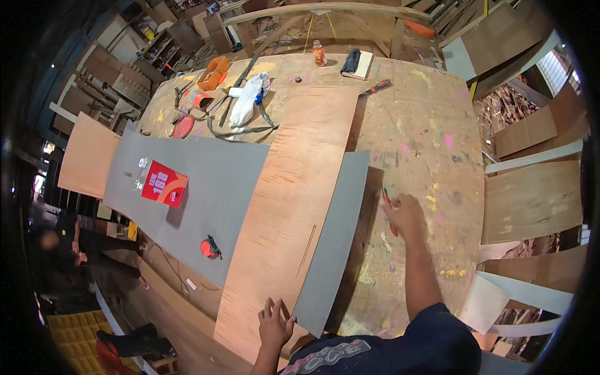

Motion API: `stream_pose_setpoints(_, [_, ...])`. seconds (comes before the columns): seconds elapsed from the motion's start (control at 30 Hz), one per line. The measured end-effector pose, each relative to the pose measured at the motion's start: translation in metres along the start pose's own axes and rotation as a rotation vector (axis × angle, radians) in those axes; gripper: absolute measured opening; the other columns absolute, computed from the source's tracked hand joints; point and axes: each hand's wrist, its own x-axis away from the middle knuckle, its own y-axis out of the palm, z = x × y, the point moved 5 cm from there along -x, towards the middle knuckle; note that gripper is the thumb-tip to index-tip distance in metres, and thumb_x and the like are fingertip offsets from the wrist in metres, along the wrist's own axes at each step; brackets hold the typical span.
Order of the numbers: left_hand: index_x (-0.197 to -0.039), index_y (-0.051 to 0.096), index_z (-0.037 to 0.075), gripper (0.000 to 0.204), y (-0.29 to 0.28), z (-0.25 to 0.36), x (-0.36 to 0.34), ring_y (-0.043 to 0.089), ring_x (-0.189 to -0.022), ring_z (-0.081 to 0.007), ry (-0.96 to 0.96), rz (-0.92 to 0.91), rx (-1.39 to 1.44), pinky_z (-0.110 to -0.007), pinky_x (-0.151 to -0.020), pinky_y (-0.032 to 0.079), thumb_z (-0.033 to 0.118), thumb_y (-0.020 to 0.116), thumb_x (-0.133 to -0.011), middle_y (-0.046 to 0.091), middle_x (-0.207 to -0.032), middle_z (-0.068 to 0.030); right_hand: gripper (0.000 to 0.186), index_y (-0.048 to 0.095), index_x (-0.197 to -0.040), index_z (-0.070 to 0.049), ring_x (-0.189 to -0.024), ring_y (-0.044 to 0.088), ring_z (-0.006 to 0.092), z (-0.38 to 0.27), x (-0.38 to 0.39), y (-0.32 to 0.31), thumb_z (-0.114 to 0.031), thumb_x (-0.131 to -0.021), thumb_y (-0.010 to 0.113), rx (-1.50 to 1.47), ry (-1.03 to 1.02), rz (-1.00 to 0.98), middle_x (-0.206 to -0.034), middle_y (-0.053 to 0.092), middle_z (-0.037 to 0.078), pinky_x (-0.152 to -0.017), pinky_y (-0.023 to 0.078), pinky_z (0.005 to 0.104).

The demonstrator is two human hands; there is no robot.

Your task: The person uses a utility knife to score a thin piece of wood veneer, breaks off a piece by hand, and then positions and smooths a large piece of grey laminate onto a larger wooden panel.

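Note:
My left hand rests near the lower end of a long, pale orange wood sheet, fingers apart. The sheet lies across grey sheets with two short dark lines near its lower right. My right hand grips a slim red-and-black tool over the paint-marked workbench, right of the sheets; its exact kind is unclear. A red printed card and a small red-and-black item sit on the left grey sheet. A red-handled tool lies by the wood sheet's far end.
At the bench's back are an orange crate, white cloth, straps, a bottle and a dark item on a board. Two people are at the left. Boards line the right; a wooden frame stands behind.

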Motion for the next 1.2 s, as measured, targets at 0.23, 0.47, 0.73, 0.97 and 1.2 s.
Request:
stream_pose_setpoints(0.23, [-0.151, 0.052, 0.006, 0.087, 0.019, 0.002, -0.028, 0.044, -0.133, -0.052, -0.062, -0.149, -0.108, -0.056, -0.108, 0.046, 0.047, 0.087, -0.082, 0.041, -0.157, -0.0308, 0.032, 0.066, -0.129, -0.011, -0.132, 0.058, 0.0337, -0.032, -0.231, -0.008, -0.011, -0.098, 0.058, 0.09, -0.242, 0.247, -0.136, 0.065, 0.016, -0.109, 0.049, 0.0466])
stream_pose_setpoints(0.47, [-0.152, 0.052, 0.008, 0.08, 0.011, 0.026, -0.028, 0.044, -0.133, -0.0536, -0.057, -0.098, -0.072, -0.06, -0.11, 0.044, 0.029, 0.088, -0.084, 0.039, -0.159, -0.033, 0.05, 0.06, -0.146, -0.018, -0.152, 0.04, 0.036, -0.114, -0.379, 0.041, -0.013, -0.097, 0.065, 0.358, -0.509, 0.373, -0.162, 0.049, 0.012, -0.123, 0.033, 0.0583])
stream_pose_setpoints(0.73, [-0.151, 0.051, 0.007, 0.079, 0.01, 0.031, -0.024, 0.043, -0.133, -0.0542, -0.057, -0.092, -0.025, -0.06, -0.11, 0.043, 0.024, 0.088, -0.084, 0.038, -0.158, -0.0343, 0.037, 0.068, -0.136, -0.017, -0.138, 0.051, 0.0342, -0.077, -0.379, 0.023, -0.019, -0.102, 0.055, 0.439, -0.37, 0.194, -0.15, 0.057, 0.009, -0.126, 0.028, 0.0594])
stream_pose_setpoints(0.97, [-0.152, 0.049, 0.007, 0.084, 0.017, 0.023, -0.026, 0.042, -0.134, -0.0544, -0.075, -0.114, -0.038, -0.062, -0.11, 0.041, 0.028, 0.089, -0.082, 0.037, -0.158, -0.0355, 0.047, 0.061, -0.147, -0.018, -0.149, 0.043, 0.0324, -0.098, -0.385, 0.027, -0.016, -0.101, 0.055, 0.262, -0.515, 0.275, -0.159, 0.051, 0.006, -0.124, 0.031, 0.0563])
stream_pose_setpoints(1.2, [-0.153, 0.045, -0.001, 0.091, 0.055, -0.026, -0.016, 0.039, -0.143, -0.0545, 0.074, -0.058, 0.013, -0.067, -0.107, 0.035, 0.049, 0.081, -0.085, 0.043, -0.151, -0.0388, 0.025, 0.077, -0.115, -0.015, -0.133, 0.054, 0.0292, -0.116, -0.385, 0.03, -0.027, -0.096, 0.068, 0.457, -0.498, 0.394, -0.126, 0.072, 0.006, -0.122, 0.031, 0.0561])
